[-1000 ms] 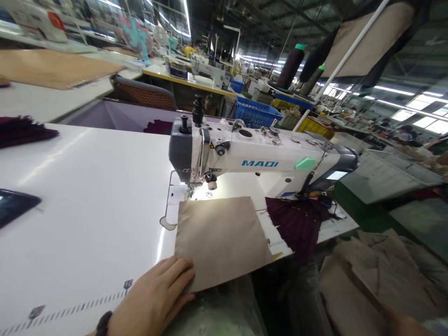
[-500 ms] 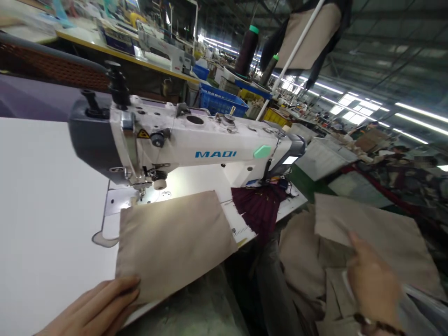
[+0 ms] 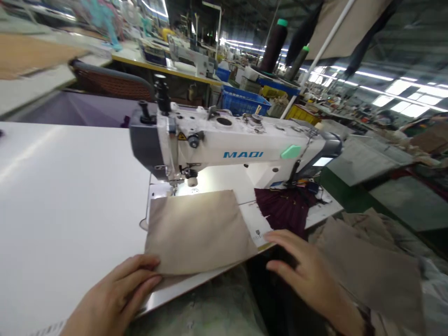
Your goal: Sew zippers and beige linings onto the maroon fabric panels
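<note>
Sewing machine (image 3: 241, 147) behind beige cloth (image 3: 199, 231), maroon fabric (image 3: 282, 210) right, blue crate (image 3: 241, 101) beyond.

Ahead of my left hand (image 3: 115, 289), light pools beneath the sewing machine (image 3: 224, 140) onto the beige cloth (image 3: 199, 233); glare streaks the white tabletop (image 3: 87, 200) farther left. My right hand (image 3: 308, 275) looks soft; beyond, the edges stretch and blur.

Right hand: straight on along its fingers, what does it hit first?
Likely the right edge of the beige fabric panel, just ahead of the right hand. Depth is unclear; if the hand sits below the tabletop, the table's front edge may come first.
</note>
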`<action>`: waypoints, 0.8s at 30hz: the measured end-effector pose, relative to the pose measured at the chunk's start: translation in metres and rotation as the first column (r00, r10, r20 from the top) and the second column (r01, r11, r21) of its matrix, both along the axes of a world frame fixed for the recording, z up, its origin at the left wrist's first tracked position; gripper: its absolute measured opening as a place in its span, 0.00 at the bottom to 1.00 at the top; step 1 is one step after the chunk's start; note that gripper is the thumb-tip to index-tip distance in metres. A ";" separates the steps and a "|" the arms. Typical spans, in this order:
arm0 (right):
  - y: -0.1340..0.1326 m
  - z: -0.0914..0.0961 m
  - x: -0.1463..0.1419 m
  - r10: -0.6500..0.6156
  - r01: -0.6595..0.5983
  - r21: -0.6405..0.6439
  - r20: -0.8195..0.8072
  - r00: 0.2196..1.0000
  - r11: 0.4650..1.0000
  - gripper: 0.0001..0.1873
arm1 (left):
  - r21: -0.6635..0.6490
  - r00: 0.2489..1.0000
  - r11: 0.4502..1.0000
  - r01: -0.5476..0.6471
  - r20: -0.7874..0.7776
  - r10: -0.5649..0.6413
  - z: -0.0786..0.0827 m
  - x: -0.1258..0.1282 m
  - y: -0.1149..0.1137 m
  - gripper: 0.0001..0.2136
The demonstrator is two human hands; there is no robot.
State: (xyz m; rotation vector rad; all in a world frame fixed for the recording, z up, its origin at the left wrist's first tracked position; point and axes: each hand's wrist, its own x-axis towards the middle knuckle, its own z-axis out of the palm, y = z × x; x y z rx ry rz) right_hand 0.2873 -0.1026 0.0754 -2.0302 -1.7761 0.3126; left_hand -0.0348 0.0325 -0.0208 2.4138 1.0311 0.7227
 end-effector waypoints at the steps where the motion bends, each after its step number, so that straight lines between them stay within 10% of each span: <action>1: 0.016 -0.002 -0.020 0.143 -0.144 -0.030 -0.034 0.989 0.989 0.22 | -0.035 1.000 0.999 0.026 -0.012 -0.026 0.008 0.001 0.001 0.17; 5: 0.060 -0.018 -0.066 0.319 -0.332 -0.183 -0.097 0.943 0.925 0.04 | -0.143 0.998 0.988 0.053 -0.013 -0.056 0.031 0.009 0.002 0.21; 24: 0.104 -0.041 -0.063 0.412 -0.254 -0.443 0.310 0.857 0.860 0.06 | -0.073 0.988 0.995 -0.068 -0.145 0.057 0.033 0.004 -0.005 0.09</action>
